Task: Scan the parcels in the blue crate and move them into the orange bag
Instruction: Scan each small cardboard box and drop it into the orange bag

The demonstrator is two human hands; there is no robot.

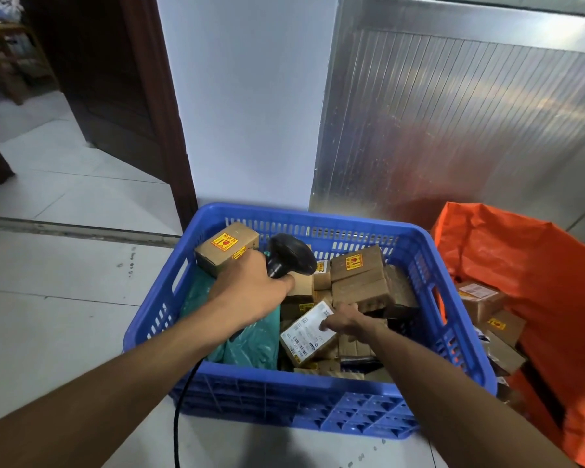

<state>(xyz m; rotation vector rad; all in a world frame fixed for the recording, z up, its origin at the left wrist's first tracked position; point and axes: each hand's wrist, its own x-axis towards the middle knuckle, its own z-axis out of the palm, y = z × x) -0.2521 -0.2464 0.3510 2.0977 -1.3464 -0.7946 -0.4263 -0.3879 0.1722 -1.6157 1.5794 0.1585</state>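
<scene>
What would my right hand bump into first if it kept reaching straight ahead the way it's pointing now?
Probably the tan cardboard box just beyond the right hand, which already grips the white-labelled parcel. Depth is hard to judge from this view.

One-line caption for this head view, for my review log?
Left hand holds the black scanner over the blue crate; right hand grips a white-labelled parcel; orange bag beside.

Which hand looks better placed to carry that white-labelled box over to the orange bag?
The right hand: it already grips the white-labelled box and is nearer the orange bag, while the left hand holds the scanner.
</scene>
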